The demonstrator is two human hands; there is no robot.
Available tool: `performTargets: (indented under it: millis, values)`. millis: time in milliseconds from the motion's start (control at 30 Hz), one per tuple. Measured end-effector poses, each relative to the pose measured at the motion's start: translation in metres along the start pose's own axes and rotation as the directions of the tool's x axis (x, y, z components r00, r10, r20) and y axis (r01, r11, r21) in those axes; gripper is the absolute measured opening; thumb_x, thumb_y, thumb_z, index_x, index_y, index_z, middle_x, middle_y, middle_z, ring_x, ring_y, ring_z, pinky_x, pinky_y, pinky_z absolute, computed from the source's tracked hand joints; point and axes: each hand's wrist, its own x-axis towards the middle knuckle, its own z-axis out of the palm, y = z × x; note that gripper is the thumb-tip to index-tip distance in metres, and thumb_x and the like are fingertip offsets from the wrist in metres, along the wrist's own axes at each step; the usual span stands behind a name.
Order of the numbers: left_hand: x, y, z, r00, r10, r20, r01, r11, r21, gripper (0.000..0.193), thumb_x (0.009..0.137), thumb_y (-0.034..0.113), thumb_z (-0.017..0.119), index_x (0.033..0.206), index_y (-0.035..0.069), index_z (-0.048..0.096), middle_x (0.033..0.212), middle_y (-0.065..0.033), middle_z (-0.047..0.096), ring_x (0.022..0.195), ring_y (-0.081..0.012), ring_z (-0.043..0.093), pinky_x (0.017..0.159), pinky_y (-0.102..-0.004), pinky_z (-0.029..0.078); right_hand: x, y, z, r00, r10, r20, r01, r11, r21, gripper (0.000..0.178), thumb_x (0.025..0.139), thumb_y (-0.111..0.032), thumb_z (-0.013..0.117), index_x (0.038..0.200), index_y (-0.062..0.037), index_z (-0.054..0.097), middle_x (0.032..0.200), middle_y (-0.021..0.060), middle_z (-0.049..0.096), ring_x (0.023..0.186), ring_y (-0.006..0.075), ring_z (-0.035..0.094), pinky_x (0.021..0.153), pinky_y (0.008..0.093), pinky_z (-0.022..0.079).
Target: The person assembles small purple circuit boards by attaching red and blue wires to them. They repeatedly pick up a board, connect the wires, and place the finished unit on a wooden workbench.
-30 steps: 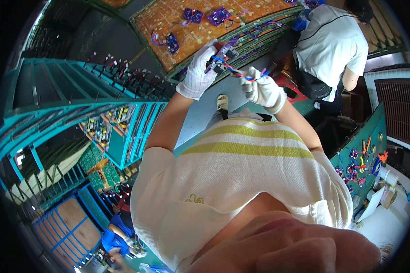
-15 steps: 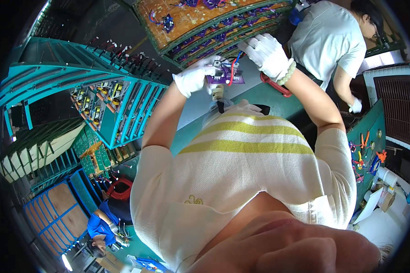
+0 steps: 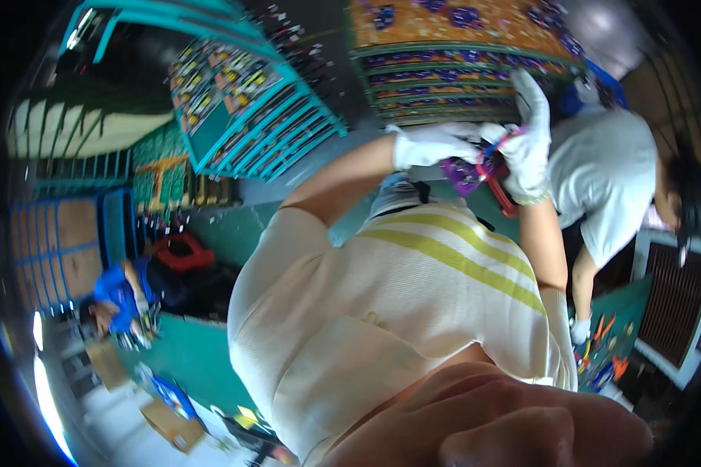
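Note:
A purple circuit board (image 3: 464,176) with red and blue wires hangs below the fingers of my white-gloved left hand (image 3: 438,145), which grips it by its upper edge. Part of the board is hidden behind the gloves. My right hand (image 3: 531,140), also in a white glove, is right beside it, its long fingers stretched upward. The red wire (image 3: 487,165) loops up from the board toward the right palm and touches or nearly touches the glove. Blur hides the exact contact there.
Ahead, a rack (image 3: 459,54) carries many purple boards on its shelves. A teal rack (image 3: 269,128) of circuit boards stands to the left. A co-worker in a light shirt (image 3: 607,171) bends close on the right, near a green bench with tools (image 3: 600,346). Another person in blue (image 3: 121,296) works at far left.
The whole view has swung, so racks and people sit differently in it. Both hands have come closer together, and my right hand now points upward beside the board and its wires.

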Motion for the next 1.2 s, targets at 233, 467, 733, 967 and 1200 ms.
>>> performTargets:
  millis: [233, 467, 733, 967, 1200]
  values:
    - [-0.009, 0.024, 0.025, 0.555, 0.616, -0.559, 0.152, 0.585, 0.796, 0.024, 0.079, 0.023, 0.070, 0.078, 0.004, 0.056, 0.098, -0.0147, 0.058, 0.078, -0.0353, 0.060, 0.059, -0.0420, 0.049, -0.031, 0.011, -0.019, 0.390, 0.442, 0.808, -0.907, 0.334, 0.256, 0.066, 0.085, -0.024, 0.070, 0.133, 0.0072, 0.039, 0.114, 0.0155, 0.058, 0.100, 0.0271, 0.060, 0.079, 0.0345, 0.052]
    - [-0.009, 0.026, 0.008, 0.703, 0.517, -0.489, 0.111, 0.599, 0.793, 0.026, 0.082, 0.025, 0.067, 0.073, 0.004, 0.056, 0.085, -0.0153, 0.060, 0.073, -0.0342, 0.061, 0.061, -0.0373, 0.050, 0.000, 0.018, -0.028, 0.632, 0.322, 0.705, -0.203, 0.947, -0.250, 0.009, 0.083, -0.011, 0.064, 0.090, -0.0057, 0.066, 0.066, 0.0070, 0.064, 0.051, 0.0153, 0.060, 0.046, 0.0265, 0.046]
    - [-0.043, 0.000, -0.038, 0.961, 0.224, 0.164, -0.190, 0.962, -0.199, 0.052, 0.094, 0.039, 0.048, 0.123, -0.005, 0.047, 0.102, -0.0149, 0.061, 0.073, -0.0247, 0.067, 0.066, -0.0276, 0.054, 0.013, 0.016, -0.009, 0.804, -0.524, 0.281, 0.564, 0.521, -0.640, 0.029, 0.075, -0.023, 0.069, 0.101, -0.0112, 0.065, 0.075, 0.0024, 0.062, 0.067, 0.0212, 0.060, 0.063, 0.0339, 0.045]
    - [-0.095, 0.032, -0.045, 0.844, -0.145, -0.517, -0.001, 0.963, -0.271, 0.041, 0.088, 0.044, 0.063, 0.100, 0.004, 0.064, 0.077, 0.0050, 0.053, 0.068, -0.0064, 0.051, 0.069, -0.0290, 0.048, -0.001, 0.058, 0.042, 0.744, 0.668, 0.006, -0.565, 0.625, 0.539, 0.032, 0.090, -0.036, 0.063, 0.095, -0.0045, 0.065, 0.082, 0.0034, 0.066, 0.070, 0.0089, 0.060, 0.062, 0.0250, 0.051]
    - [-0.133, 0.005, -0.040, 0.678, 0.501, -0.538, 0.219, 0.561, 0.798, 0.035, 0.092, 0.035, 0.055, 0.079, 0.002, 0.054, 0.077, -0.0199, 0.056, 0.067, -0.0412, 0.056, 0.056, -0.0456, 0.044, -0.025, -0.013, 0.137, 0.958, -0.096, 0.270, 0.149, 0.971, -0.185, 0.024, 0.077, -0.018, 0.072, 0.094, -0.0032, 0.067, 0.082, 0.0104, 0.064, 0.075, 0.0287, 0.061, 0.072, 0.0335, 0.050]
